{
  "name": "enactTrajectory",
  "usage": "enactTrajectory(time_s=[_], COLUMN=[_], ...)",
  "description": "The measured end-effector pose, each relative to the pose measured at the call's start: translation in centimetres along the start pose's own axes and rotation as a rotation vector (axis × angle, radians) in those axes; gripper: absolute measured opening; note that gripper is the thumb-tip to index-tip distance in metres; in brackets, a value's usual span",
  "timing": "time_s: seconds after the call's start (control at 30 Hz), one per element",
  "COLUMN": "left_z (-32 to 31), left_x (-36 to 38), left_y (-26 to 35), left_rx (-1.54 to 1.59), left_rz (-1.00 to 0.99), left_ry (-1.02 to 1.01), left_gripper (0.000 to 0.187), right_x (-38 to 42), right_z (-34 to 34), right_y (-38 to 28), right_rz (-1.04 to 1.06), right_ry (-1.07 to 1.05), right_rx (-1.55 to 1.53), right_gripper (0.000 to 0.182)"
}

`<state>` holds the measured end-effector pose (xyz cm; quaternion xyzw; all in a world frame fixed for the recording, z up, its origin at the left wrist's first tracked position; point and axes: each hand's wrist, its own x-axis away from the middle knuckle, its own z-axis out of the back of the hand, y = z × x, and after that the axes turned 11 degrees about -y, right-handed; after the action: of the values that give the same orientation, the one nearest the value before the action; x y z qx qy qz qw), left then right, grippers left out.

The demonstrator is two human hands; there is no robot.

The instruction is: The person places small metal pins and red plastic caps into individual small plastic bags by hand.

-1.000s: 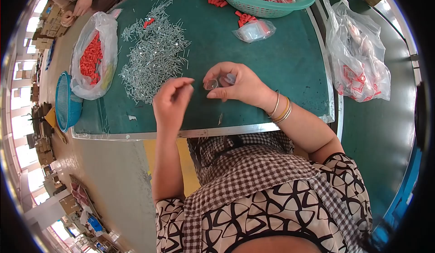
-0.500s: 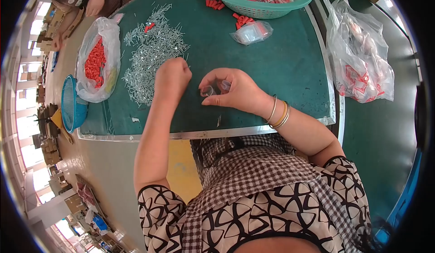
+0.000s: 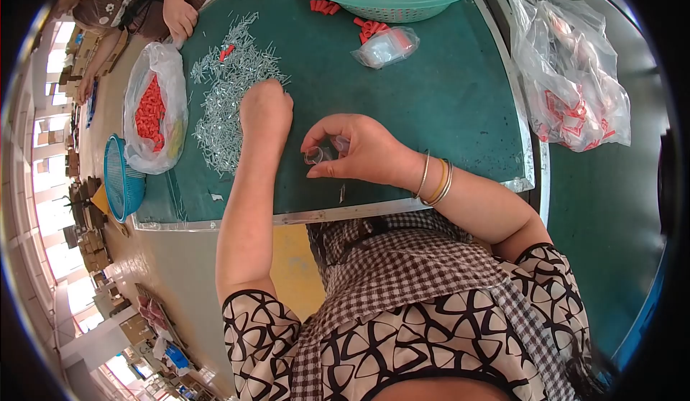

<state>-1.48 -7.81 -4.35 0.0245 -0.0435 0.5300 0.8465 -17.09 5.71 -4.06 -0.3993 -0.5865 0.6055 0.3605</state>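
My left hand [image 3: 265,113] is closed at the right edge of a spread pile of metal screws [image 3: 221,106]; anything between its fingertips is too small to make out. My right hand [image 3: 359,149], with bracelets at the wrist, curls around a small clear plastic bag [image 3: 320,155] whose round mouth faces my left hand. The two hands are apart, above the green table [image 3: 402,106]. One red plug [image 3: 227,52] lies on the upper part of the screw pile.
An open bag of red plugs [image 3: 150,117] and a blue basket [image 3: 123,178] are at left. A green basket [image 3: 392,2] of filled packets, loose red plugs [image 3: 325,6] and clear bags [image 3: 387,47] lie ahead. A plastic bag [image 3: 575,85] hangs right. Another person's hand [image 3: 179,19] rests top left.
The view has shifted slightly. My left hand has turned a little over the screws, and my right hand still holds the clear bag. The other person's hand has moved onto the table edge.
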Motion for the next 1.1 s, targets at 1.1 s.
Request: enactTrajectory(time_s=[1.1], left_z=[3.2], left_x=[9.5], left_y=[2.2], left_rx=[1.187], left_rz=[-0.195], left_ry=[-0.002], left_gripper=[0.007], right_x=[-0.1], right_z=[0.5], right_y=[0.1], right_rz=[-0.005], right_ry=[0.135], right_rx=[0.074], right_gripper=[0.035])
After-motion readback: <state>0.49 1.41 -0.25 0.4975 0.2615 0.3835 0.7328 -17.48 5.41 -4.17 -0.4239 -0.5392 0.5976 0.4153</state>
